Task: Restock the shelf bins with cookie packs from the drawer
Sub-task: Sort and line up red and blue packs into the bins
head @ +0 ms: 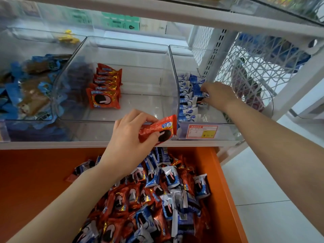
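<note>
My left hand (130,137) grips a red cookie pack (160,129) just in front of the middle clear bin (133,50), above the drawer. That bin holds a row of red cookie packs (105,86) along its left side. My right hand (218,96) reaches into the right clear bin (206,132) and pinches a blue cookie pack (199,92) at the far end of a row of blue-and-white packs (187,106). Below, the open orange drawer (35,174) is heaped with mixed red and blue cookie packs (157,199).
A left clear bin (28,88) holds blue and brown snack packs. A white shelf board (157,9) hangs close above the bins. A white lattice side panel (254,67) closes the shelf's right end. Tiled floor (263,190) lies to the right of the drawer.
</note>
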`<state>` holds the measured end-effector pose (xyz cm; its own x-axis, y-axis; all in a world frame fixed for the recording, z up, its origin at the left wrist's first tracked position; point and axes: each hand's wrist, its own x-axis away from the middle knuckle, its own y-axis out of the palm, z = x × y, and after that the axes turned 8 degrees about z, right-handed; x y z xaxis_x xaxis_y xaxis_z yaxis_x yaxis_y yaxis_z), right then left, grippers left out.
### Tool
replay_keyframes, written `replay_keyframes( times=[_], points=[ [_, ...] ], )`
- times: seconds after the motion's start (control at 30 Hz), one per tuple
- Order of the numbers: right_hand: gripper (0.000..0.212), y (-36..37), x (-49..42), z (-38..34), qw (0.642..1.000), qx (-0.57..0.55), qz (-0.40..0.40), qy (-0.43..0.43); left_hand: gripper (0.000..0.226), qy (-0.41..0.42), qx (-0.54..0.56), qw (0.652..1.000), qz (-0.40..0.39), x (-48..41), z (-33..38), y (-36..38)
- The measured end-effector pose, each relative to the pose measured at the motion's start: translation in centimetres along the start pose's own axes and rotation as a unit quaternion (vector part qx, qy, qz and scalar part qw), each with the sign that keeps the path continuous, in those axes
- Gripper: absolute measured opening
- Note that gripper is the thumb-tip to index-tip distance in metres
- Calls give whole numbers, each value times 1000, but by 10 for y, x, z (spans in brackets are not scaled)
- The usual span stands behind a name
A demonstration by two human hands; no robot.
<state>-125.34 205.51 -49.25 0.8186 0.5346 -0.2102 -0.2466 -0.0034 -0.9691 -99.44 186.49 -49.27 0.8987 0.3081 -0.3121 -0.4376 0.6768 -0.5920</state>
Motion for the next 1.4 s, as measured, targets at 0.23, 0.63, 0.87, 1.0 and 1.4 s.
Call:
replay_keyframes(
  times=[0.23, 0.63, 0.87, 1.0, 1.4],
  points=[
    [34, -2, -5, -4, 994, 96, 11, -51, 22, 0, -18, 1000, 1, 0, -2, 1],
    [37, -12, 15, -19, 999, 20, 14, 48, 18, -24, 28, 999, -20, -3, 1, -4],
    [34, -36, 66, -37, 990, -82, 104, 46, 24, -68, 128, 989, 18, -3, 13, -9],
    [23, -54, 107, -63, 968, -169, 184, -29, 27, -62, 109, 992, 33, 2, 16, -16],
    [49, -105, 162, -147, 863, -500, 11, -71, 26, -64, 140, 986, 64, 27, 31, -58]
  ],
)
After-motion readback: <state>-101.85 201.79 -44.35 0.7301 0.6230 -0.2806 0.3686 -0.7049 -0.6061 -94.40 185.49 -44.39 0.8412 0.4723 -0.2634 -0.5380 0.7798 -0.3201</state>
